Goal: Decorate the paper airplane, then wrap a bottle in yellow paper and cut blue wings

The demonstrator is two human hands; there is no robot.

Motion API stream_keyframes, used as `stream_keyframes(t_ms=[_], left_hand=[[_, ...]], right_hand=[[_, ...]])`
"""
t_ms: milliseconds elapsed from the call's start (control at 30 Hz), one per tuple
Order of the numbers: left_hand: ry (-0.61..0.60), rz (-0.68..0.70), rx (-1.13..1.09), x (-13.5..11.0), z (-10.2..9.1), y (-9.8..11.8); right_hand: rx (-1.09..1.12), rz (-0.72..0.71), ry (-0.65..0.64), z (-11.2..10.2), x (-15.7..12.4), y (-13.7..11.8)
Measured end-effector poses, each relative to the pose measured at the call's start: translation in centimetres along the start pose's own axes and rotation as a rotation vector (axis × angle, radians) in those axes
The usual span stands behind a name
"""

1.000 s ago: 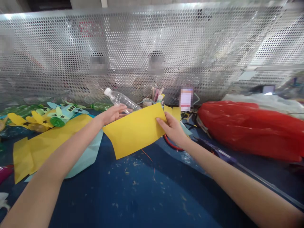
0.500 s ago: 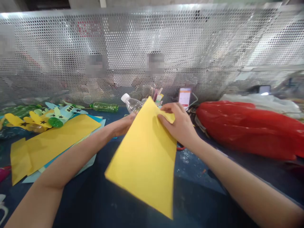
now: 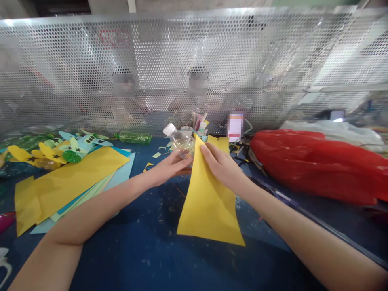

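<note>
My left hand is closed around a clear plastic bottle with a white cap, tilted toward the upper left. My right hand grips the upper part of a yellow paper sheet, which hangs down over the table and bends near its top. The sheet's top edge is up against the bottle's right side and hides that end of it. My right fingertips are partly behind the paper.
Stacked coloured paper lies at left beside decorated bottle figures. A green bottle, paper scraps, a phone and a red plastic bag are along the back. Behind runs a perforated metal panel.
The yellow sheet has swung to the right and turned more edge-on. My left hand and the bottle have moved right, so more of the bottle shows beside the paper.
</note>
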State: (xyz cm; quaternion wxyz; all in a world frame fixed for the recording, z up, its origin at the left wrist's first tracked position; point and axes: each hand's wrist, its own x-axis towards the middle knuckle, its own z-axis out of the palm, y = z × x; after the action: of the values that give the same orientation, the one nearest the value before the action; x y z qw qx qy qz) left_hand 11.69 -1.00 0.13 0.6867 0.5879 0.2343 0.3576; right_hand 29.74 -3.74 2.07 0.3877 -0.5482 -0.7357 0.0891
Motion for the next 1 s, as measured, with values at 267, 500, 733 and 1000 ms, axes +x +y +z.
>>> stream_keyframes(t_ms=[267,500,733,1000], left_hand=[[0.034,-0.024,-0.138,-0.5,1.3,-0.2],[0.077,0.027,-0.048,-0.5,0.7,0.2],[0.06,0.044,0.019,-0.2,-0.1,0.9],[0.108,-0.051,0.046,-0.4,0.1,1.0]], right_hand=[[0.096,-0.03,0.184,-0.1,-0.4,-0.6],[0.137,-0.033,-0.056,-1.7,0.2,-0.4],[0.104,-0.199,-0.258,-3.0,0.9,0.5],[0.184,-0.089,-0.106,-0.4,0.0,-0.2]])
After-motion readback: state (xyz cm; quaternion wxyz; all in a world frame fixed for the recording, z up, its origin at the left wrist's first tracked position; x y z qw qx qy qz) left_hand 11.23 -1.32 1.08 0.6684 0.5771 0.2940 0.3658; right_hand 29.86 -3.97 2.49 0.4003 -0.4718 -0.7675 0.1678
